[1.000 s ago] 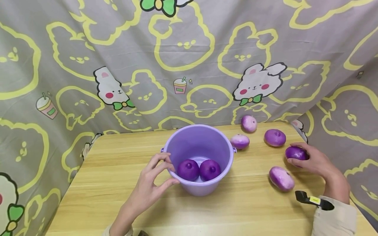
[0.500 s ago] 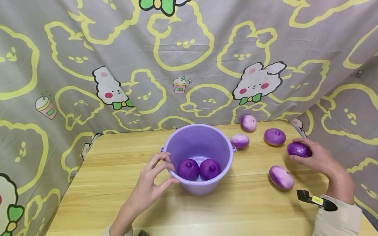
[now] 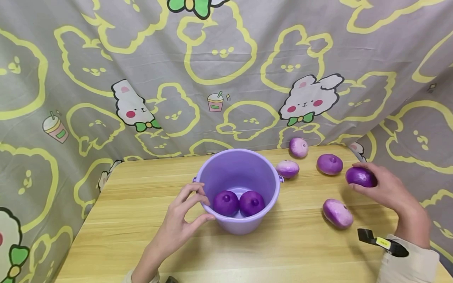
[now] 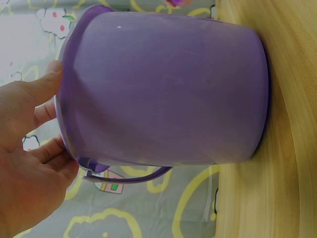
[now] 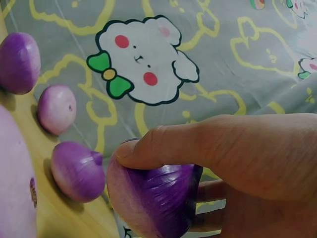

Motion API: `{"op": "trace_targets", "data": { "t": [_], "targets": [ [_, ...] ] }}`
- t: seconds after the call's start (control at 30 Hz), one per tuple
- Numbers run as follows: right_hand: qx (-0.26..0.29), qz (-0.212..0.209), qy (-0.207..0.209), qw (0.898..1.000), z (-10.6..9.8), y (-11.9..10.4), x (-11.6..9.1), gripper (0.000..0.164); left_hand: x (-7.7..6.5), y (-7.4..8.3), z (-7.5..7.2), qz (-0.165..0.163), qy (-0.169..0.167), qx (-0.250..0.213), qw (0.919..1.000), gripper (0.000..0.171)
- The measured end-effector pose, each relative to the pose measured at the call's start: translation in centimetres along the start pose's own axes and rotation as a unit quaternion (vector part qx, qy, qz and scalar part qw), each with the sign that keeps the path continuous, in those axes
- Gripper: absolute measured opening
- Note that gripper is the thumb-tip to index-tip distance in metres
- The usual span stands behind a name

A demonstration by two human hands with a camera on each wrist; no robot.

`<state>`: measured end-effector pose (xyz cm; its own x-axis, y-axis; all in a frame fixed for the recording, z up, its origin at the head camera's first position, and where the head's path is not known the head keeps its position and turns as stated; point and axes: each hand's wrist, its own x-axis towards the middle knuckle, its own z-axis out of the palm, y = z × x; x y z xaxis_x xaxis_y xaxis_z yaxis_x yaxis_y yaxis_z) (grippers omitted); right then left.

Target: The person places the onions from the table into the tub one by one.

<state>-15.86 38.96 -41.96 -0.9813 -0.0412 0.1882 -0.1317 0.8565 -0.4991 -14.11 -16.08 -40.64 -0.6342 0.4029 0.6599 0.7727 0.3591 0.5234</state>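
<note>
A purple bucket (image 3: 237, 167) stands upright on the table, two dark purple onions (image 3: 252, 204) lying inside it. My left hand (image 3: 182, 218) grips its rim at the left, thumb and fingers on the edge; the left wrist view has the bucket's outer wall (image 4: 163, 89) and handle (image 4: 133, 178). At the right of the table my right hand (image 3: 385, 186) holds a dark purple onion (image 3: 360, 177) between thumb and fingers. In the right wrist view the thumb lies across this onion (image 5: 153, 198), with part of it hidden behind the hand.
Several onions lie loose right of the bucket: a pale one (image 3: 337, 213) near my right forearm, a purple one (image 3: 329, 164) behind the held one, a two-toned one (image 3: 287, 169) beside the bucket and another (image 3: 299, 148) by the patterned curtain (image 3: 226, 78) along the table's back edge.
My right hand has moved slightly right and up in the head view, and the held onion has moved with it. My left hand and the bucket have stayed in place.
</note>
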Motion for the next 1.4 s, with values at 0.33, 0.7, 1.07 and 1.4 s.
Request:
{"op": "trace_targets", "data": {
  "t": [0.33, 0.7, 1.07, 1.4],
  "targets": [
    [-0.007, 0.007, 0.007, 1.000, -0.7, -1.3, -0.3, 0.067, 0.0, 0.0, 0.1, -0.002, -0.001, -0.001, 1.0000, 0.024],
    [-0.017, 0.003, 0.025, 1.000, -1.1, -2.7, -0.4, 0.069, -0.1, -0.1, 0.1, -0.003, 0.000, -0.002, 1.0000, 0.023],
    [-0.015, -0.008, 0.036, 0.999, -1.2, -3.9, -0.2, 0.069, -0.1, 0.0, 0.1, 0.000, 0.002, -0.003, 1.0000, 0.023],
    [-0.015, -0.009, 0.047, 0.999, -1.7, -4.8, -0.5, 0.071, -0.1, 0.0, 0.1, 0.000, 0.001, -0.003, 1.0000, 0.023]
  ]
}}
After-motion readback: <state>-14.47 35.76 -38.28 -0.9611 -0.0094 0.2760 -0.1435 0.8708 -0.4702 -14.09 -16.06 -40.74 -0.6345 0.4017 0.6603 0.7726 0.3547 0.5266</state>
